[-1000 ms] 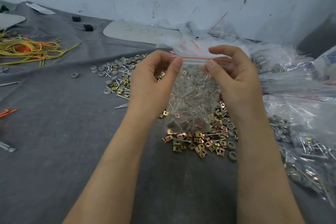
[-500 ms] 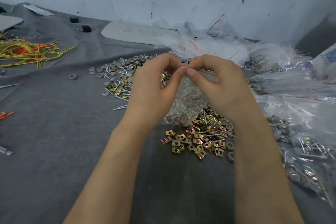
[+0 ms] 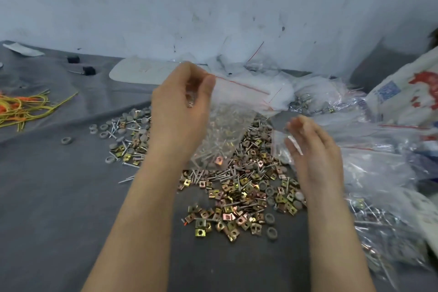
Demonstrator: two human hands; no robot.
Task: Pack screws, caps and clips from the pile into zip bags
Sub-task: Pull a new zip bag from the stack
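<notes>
The pile (image 3: 239, 187) lies centre; packed bags (image 3: 379, 161) heap at right; the filled zip bag (image 3: 227, 130) now hangs over the pile, its top corner pinched by the left hand (image 3: 180, 114) alone; the right hand (image 3: 310, 149) has let go, fingers spread, empty; sealing seems done.

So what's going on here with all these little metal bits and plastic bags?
A person is bagging small hardware by hand. Their left hand pinches the top corner of a clear zip bag, already holding screws and a clip or two, and holds it above the loose pile of clips, screws and grey caps on the grey cloth. The right hand is open and empty, beside a heap of bags on the right. Plenty of loose parts are not yet packed.
</notes>
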